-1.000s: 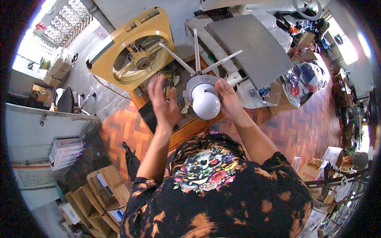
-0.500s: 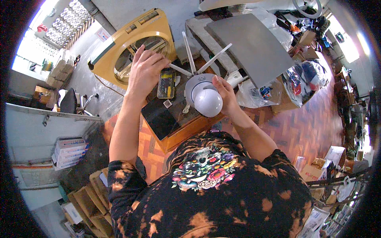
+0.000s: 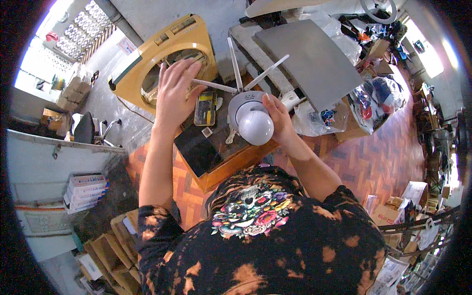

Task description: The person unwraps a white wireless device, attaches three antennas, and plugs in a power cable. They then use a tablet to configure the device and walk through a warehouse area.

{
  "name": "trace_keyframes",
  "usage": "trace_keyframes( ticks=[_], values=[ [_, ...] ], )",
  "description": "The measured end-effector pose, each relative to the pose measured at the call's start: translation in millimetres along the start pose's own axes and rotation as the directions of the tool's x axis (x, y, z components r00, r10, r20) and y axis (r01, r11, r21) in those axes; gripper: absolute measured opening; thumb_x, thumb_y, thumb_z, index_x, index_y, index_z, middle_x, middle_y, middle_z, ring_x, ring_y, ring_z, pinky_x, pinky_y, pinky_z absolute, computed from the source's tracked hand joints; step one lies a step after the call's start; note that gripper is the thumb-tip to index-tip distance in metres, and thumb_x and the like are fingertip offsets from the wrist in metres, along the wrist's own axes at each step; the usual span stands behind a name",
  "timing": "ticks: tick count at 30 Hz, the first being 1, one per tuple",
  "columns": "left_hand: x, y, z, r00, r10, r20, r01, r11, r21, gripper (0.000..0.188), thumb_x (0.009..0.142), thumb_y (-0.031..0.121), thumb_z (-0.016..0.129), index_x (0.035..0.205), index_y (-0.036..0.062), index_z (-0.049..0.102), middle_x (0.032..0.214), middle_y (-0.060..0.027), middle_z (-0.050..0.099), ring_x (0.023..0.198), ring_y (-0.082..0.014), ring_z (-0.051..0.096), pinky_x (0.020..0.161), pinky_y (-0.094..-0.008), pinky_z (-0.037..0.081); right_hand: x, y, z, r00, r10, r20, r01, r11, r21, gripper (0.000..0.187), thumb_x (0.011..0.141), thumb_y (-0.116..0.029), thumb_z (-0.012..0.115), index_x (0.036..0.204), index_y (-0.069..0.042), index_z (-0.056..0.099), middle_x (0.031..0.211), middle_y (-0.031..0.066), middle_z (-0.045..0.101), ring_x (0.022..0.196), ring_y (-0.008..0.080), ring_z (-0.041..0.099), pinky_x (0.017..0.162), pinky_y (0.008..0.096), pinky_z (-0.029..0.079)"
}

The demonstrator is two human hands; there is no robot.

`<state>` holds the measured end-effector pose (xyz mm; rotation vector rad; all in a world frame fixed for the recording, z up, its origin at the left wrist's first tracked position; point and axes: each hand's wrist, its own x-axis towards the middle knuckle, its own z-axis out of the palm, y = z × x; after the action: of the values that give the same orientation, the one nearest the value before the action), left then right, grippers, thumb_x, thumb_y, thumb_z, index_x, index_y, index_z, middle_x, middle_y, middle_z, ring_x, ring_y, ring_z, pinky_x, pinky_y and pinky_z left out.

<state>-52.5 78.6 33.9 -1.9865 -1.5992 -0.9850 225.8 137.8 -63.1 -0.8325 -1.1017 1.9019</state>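
A white security camera (image 3: 255, 127) with a round ball head and several thin antennas is held up over a small wooden table. My right hand (image 3: 279, 117) grips its right side, thumb on the front of the round base. Two antennas point up, and the left antenna (image 3: 214, 85) sticks out sideways, nearly level. Around that antenna's tip, my left hand (image 3: 178, 87) is open, fingers stretched and thumb apart. Whether it touches the tip I cannot tell. Below lie a yellow-and-black tool case (image 3: 205, 109), a small white square piece (image 3: 207, 132) and a white cable (image 3: 230, 136).
A black flat panel (image 3: 197, 151) lies on the table's near left corner. Behind my left hand stands a yellow appliance (image 3: 162, 42) with a round opening. At the right are a grey flat panel (image 3: 312, 59) and a box of plastic-wrapped goods (image 3: 354, 118).
My left hand has loosened its pinch on the left antenna and spread its fingers. That antenna now lies closer to level. My right hand keeps its hold on the security camera.
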Motion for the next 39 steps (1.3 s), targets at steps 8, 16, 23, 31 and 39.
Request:
trace_keyframes(
  ticks=[8, 16, 23, 31, 39],
  values=[
    [-91.3, 22.7, 59.8, 0.497, -0.851, 0.168, 0.582, 0.184, -0.792, 0.023, 0.103, 0.016, 0.064, 0.120, 0.0003, 0.066, 0.106, -0.0041, 0.067, 0.096, -0.0115, 0.062, 0.087, -0.0263, 0.049, 10.7, 2.1, -8.4, 0.997, -0.063, -0.051, 0.065, 0.997, 0.041, 0.049, 0.101, -0.047, 0.064, 0.123, -0.004, 0.063, 0.104, 0.0028, 0.066, 0.095, 0.0133, 0.061, 0.085, 0.0293, 0.050],
    [-130.8, 67.5, 91.4, 0.541, -0.514, 0.666, 0.636, -0.268, -0.724, 0.030, 0.104, 0.026, 0.063, 0.120, 0.0001, 0.065, 0.112, -0.0074, 0.069, 0.099, -0.0161, 0.065, 0.092, -0.0330, 0.052, 7.6, -6.4, -9.2, 0.996, -0.068, -0.056, 0.075, 0.986, 0.151, 0.048, 0.102, -0.044, 0.063, 0.127, -0.003, 0.061, 0.115, 0.0076, 0.069, 0.104, 0.0177, 0.065, 0.089, 0.0342, 0.053],
    [-121.5, 99.2, 91.2, 0.524, -0.415, 0.744, 0.578, -0.468, -0.669, 0.048, 0.103, 0.024, 0.064, 0.141, -0.0006, 0.048, 0.135, -0.0111, 0.059, 0.112, -0.0194, 0.063, 0.097, -0.0381, 0.051, 7.3, -4.4, -7.5, 0.994, -0.084, -0.064, 0.092, 0.987, 0.135, 0.049, 0.106, -0.041, 0.056, 0.132, 0.000, 0.057, 0.117, 0.0112, 0.069, 0.103, 0.0200, 0.068, 0.087, 0.0347, 0.057],
    [-94.9, 112.6, 57.2, 0.817, -0.530, 0.227, 0.512, 0.487, -0.707, 0.068, 0.088, 0.017, 0.079, 0.145, 0.0040, 0.044, 0.139, -0.0175, 0.048, 0.124, -0.0273, 0.055, 0.107, -0.0393, 0.044, 5.8, -1.2, -11.8, 0.981, -0.084, -0.175, 0.107, 0.987, 0.123, 0.050, 0.103, -0.040, 0.063, 0.131, 0.001, 0.057, 0.119, 0.0111, 0.067, 0.108, 0.0202, 0.065, 0.092, 0.0349, 0.053],
    [-70.2, 127.6, 35.5, 0.958, -0.243, 0.152, 0.285, 0.866, -0.412, 0.090, 0.080, 0.034, 0.085, 0.151, 0.0052, 0.037, 0.145, -0.0215, 0.047, 0.137, -0.0411, 0.044, 0.115, -0.0496, 0.038, 6.3, 0.6, -6.3, 0.970, -0.073, -0.233, 0.112, 0.981, 0.160, 0.047, 0.100, -0.034, 0.068, 0.130, 0.000, 0.055, 0.120, 0.0121, 0.066, 0.106, 0.0206, 0.064, 0.090, 0.0349, 0.053]
  ],
)
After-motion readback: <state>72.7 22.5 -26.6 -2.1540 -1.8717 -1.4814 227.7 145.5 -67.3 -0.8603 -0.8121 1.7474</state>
